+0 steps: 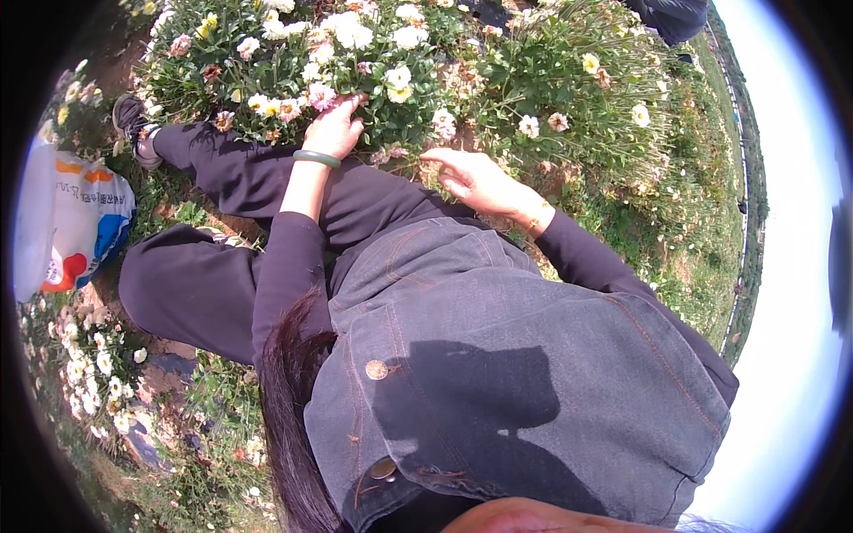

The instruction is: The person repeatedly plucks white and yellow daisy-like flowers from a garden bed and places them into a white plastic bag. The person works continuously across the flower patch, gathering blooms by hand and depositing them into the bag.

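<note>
My left hand [333, 128], with a dark green bangle at its wrist, reaches into a flowering plant [373, 73]. It lies right beside a pink double flower [322, 96]. Leaves partly cover its fingertips, so whether they pinch a stem cannot be told. My right hand [470, 178], wearing a thin bracelet, hovers at the plant's lower edge, close to a pale pink bloom [444, 124]. Its index finger points out, the other fingers are loosely bent, and nothing shows in its grasp. Around both hands are white, yellow and pink blooms, a few of them browned.
A printed plastic sack [100, 220] stands at the left, beside my bent leg [193, 293]. Below it grow white flowers [86, 380]. Another bushy plant [566, 93] spreads at the upper right. Dark clothing of another person [673, 16] shows at the top edge.
</note>
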Demonstrator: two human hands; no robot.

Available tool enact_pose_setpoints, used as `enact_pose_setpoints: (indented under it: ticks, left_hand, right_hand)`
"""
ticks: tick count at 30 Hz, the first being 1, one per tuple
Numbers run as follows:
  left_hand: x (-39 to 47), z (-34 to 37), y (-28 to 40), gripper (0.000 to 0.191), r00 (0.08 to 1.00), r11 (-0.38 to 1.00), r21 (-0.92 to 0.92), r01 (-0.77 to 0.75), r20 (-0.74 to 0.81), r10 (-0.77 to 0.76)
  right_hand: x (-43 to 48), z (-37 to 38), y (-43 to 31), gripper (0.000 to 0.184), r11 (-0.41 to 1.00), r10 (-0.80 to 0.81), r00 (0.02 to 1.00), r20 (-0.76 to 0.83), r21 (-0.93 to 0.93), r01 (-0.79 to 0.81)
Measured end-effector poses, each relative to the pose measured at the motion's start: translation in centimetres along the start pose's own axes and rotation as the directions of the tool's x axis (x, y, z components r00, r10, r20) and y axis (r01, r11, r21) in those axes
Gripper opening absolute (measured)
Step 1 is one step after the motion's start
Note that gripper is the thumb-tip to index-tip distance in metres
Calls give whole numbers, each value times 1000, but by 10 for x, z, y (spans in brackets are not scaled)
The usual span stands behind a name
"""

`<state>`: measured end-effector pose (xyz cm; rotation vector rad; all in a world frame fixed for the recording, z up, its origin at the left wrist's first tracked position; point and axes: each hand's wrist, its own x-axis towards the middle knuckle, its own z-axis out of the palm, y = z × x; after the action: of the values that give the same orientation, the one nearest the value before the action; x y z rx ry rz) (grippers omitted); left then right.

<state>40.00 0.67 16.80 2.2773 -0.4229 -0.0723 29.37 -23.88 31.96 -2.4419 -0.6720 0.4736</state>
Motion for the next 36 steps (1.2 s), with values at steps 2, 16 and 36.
enact_pose_setpoints:
  ticks: [2,16,36]
  left_hand:
    - [-1,-5,10,52,986,990,17,143,86,-144]
    - [-6,1,9,39,995,999,25,36,-89,-34]
    - [-5,3,1,42,992,991,85,105,-85,-98]
  right_hand:
    - [20,32,36,49,994,93,995,35,-67,-91]
    - [106,126,110,37,999,-40,994,99,-16,42]
    - [80,186,217,23,944,295,951,94,123,-306]
